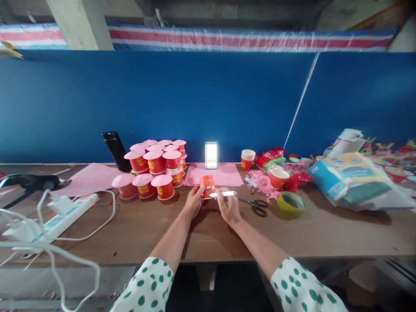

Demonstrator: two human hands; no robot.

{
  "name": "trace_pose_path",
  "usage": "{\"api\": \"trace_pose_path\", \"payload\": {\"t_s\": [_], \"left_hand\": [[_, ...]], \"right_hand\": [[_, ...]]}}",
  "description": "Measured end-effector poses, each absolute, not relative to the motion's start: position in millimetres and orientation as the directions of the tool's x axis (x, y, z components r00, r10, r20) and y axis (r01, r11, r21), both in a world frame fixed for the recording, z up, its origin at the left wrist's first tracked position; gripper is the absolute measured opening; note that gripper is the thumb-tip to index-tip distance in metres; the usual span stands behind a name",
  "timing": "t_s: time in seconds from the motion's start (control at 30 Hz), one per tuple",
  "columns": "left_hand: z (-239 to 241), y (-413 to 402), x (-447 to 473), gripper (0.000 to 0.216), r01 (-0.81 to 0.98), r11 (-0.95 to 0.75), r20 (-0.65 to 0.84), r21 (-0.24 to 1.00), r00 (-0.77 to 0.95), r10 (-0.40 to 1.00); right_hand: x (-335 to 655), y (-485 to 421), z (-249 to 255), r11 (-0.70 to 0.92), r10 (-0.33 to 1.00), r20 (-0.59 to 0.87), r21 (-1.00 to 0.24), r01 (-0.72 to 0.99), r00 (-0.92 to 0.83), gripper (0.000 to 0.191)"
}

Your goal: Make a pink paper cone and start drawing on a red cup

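Note:
My left hand [194, 201] grips a red paper cup [208, 185] with gold print, tilted on its side above the table. My right hand [230, 209] is closed around a white pen [225, 194], its tip pointing left at the cup's lower edge. Whether the tip touches the cup cannot be made out. Beyond the cup lies pink paper [227, 173]. To the left stand several stacked red cups [156, 165] topped with pink paper discs. Black-handled scissors [259, 208] rest just right of my right hand.
A lit phone screen [212, 155] stands behind the pink paper. On the right are nested cups [247, 160], pink paper scraps [264, 184], a tape roll [291, 203] and a blue-white package [351, 180]. A power strip [61, 221] with cables and a black flask [116, 149] occupy the left.

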State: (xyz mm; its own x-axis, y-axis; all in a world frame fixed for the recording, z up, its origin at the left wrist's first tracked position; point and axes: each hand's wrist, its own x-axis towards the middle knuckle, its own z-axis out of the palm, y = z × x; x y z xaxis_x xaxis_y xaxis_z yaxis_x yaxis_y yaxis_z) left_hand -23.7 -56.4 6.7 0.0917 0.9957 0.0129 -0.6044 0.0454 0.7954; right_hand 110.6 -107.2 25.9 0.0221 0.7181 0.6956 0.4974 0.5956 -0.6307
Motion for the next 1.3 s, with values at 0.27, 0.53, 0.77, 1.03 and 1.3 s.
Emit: {"api": "trace_pose_path", "payload": {"t_s": [0.27,0.53,0.77,1.03,1.3], "left_hand": [[7.4,-57.0,-24.3,0.030,-0.598,0.039,0.020,0.800,0.092,0.996],[5.8,-55.9,-24.4,0.032,-0.586,0.031,0.025,0.810,0.087,0.996],[4.9,-55.1,-24.6,0.033,-0.573,0.029,0.020,0.819,0.079,0.997],[2.7,-54.8,-24.9,0.031,-0.586,0.039,0.020,0.809,0.095,0.995],[4.1,-55.3,-24.8,0.032,-0.575,0.025,0.036,0.817,0.094,0.995]], "right_hand": [[110.9,-106.9,25.8,0.589,0.722,0.691,-0.638,0.497,0.031,0.027],[111.1,-105.1,22.4,0.598,0.712,0.702,-0.626,0.501,0.026,0.027],[111.2,-104.4,20.9,0.589,0.709,0.704,-0.613,0.526,0.027,0.027],[110.5,-106.9,25.6,0.587,0.713,0.701,-0.616,0.525,0.026,0.029],[110.3,-106.8,25.5,0.590,0.716,0.698,-0.609,0.530,0.006,0.029]]}}
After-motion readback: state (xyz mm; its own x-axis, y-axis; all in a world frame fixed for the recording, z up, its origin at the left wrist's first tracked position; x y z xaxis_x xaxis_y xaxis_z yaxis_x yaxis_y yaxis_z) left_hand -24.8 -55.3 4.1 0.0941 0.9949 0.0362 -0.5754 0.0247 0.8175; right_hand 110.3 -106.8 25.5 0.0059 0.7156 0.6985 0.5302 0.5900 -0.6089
